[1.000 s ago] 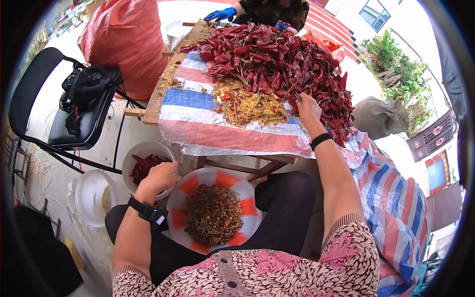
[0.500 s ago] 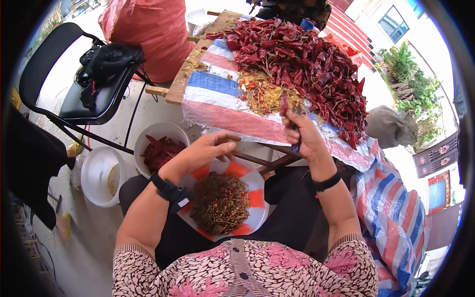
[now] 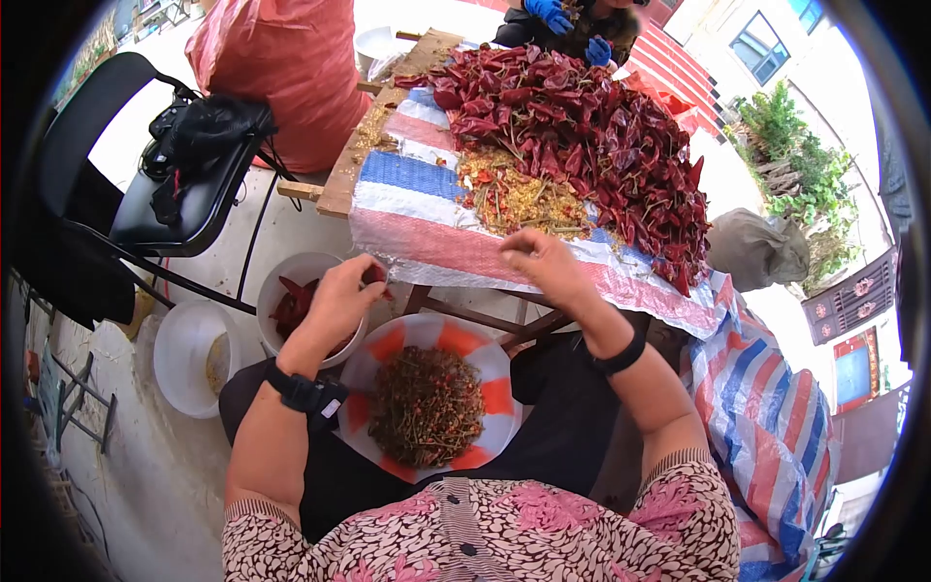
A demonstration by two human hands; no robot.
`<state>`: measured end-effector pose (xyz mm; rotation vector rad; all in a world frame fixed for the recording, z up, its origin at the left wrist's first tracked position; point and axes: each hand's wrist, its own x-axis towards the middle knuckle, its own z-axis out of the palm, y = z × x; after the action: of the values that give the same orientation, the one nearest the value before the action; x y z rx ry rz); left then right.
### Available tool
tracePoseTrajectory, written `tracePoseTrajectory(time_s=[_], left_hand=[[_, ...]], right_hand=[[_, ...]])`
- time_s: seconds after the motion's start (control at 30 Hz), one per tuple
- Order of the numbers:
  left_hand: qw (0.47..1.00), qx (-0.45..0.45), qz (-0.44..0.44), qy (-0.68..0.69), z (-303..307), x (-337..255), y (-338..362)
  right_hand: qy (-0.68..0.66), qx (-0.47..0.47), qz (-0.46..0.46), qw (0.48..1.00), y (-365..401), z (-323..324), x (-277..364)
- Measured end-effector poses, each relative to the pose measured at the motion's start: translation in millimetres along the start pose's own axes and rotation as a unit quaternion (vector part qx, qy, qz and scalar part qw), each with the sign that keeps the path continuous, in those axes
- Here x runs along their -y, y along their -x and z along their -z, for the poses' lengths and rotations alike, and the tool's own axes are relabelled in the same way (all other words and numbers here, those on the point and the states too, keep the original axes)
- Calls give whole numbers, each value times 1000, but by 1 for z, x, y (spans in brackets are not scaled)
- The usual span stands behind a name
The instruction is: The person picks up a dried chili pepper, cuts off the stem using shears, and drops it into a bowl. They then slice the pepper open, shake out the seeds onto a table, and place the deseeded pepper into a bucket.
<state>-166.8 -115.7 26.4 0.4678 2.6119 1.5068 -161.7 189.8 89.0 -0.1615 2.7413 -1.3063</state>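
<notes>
Red sack and 1 co-worker cut off above, pepper bucket part-hidden

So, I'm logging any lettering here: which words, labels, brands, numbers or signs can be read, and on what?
No word, label, brand, number or sign can be read.
Black wrist device: its pale patch is too small to make out.
Blue panel in a reddish frame: too blurred to tell if it bears writing.

We've got bright daylight on a pale floor, a black folding chair at left, red-striped steps, and a light wall with a blue-paned window upper right.
</notes>
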Motion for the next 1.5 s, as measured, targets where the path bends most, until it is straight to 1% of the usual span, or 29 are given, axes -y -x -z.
tracePoseTrajectory(time_s=[0.03, 0.07, 0.1, 0.17, 0.27, 0.3, 0.37, 0.4, 0.43, 0.53, 0.57, 0.67, 0.7, 0.73, 0.8, 0.83, 0.9, 0.93, 1.0, 1.03, 1.07, 1.1, 1.13, 1.2, 1.23, 1.33, 1.4, 1.43, 1.5], left_hand=[[992, -28, -7, -122, 7, 8, 4], [968, -56, -13, -243, 13, 16, 7], [962, -48, 11, -269, 20, 27, 9], [944, -32, 58, -322, 29, 45, 11], [909, -100, 27, -403, 32, 40, 19], [921, -61, 53, -382, 34, 36, 17], [935, 20, 105, -337, 33, 26, 14], [938, 29, 94, -331, 31, 25, 13], [941, 37, 83, -325, 28, 25, 11], [948, 50, 61, -308, 21, 21, 5], [952, 50, 54, -296, 19, 19, 3], [968, 25, 14, -249, 15, 5, -1], [973, 13, -1, -231, 14, 0, -2], [981, -10, -26, -193, 11, -5, -3], [988, -58, -74, -118, 7, -15, -7], [992, -62, -84, -71, 6, -20, -8], [992, -68, -105, 22, 2, -30, -9], [982, -105, -159, 6, -3, -33, -10], [948, -175, -263, -28, -13, -38, -12], [943, -179, -280, -29, -17, -42, -13], [937, -182, -297, -30, -21, -46, -14], [930, -185, -315, -32, -22, -46, -14], [931, -153, -327, -45, -22, -43, -14], [928, -90, -355, -70, -24, -36, -17], [946, -54, -315, -60, -24, -34, -16], [967, -51, -225, 109, -27, -36, -11], [973, -20, -171, 157, -27, -32, -10], [973, -5, -143, 180, -26, -31, -11], [957, 46, -80, 273, -25, -36, -9]], right_hand=[[63, -69, 29, 995, -15, 15, -12], [89, -118, 30, 989, -31, 29, -25], [195, -170, 29, 966, -47, 44, -34], [275, -213, -52, 936, -74, 66, -37], [292, -266, -128, 910, -110, 80, -53], [265, -273, -161, 911, -119, 81, -54], [260, -262, -219, 903, -133, 80, -57], [258, -257, -247, 898, -140, 79, -57], [266, -323, -210, 884, -150, 74, -73], [201, -303, -175, 915, -172, 82, -103], [143, -253, -185, 939, -180, 87, -118], [24, -369, -117, 922, -175, 86, -112], [-74, -389, -73, 915, -162, 83, -91], [-89, -408, -16, 908, -159, 84, -84], [-189, -342, -61, 919, -129, 76, -42], [-249, -286, -56, 924, -107, 64, -15], [-282, -203, -63, 936, -80, 41, 3], [-299, -160, -68, 938, -67, 29, 12], [-340, -58, -109, 932, -38, 2, 31], [-381, 11, -126, 916, -29, -11, 31], [-397, 56, -148, 904, -22, -24, 28], [-435, 91, -170, 880, -16, -36, 26], [-470, 125, -190, 853, -10, -46, 24], [-483, 147, -208, 838, -1, -58, 30], [-488, 156, -216, 831, 3, -60, 34], [-488, 140, -213, 835, 11, -59, 44], [-415, 56, -132, 899, 9, -62, 37], [-375, 15, -91, 923, 6, -64, 35], [-409, 5, -43, 911, 4, -65, 38]])
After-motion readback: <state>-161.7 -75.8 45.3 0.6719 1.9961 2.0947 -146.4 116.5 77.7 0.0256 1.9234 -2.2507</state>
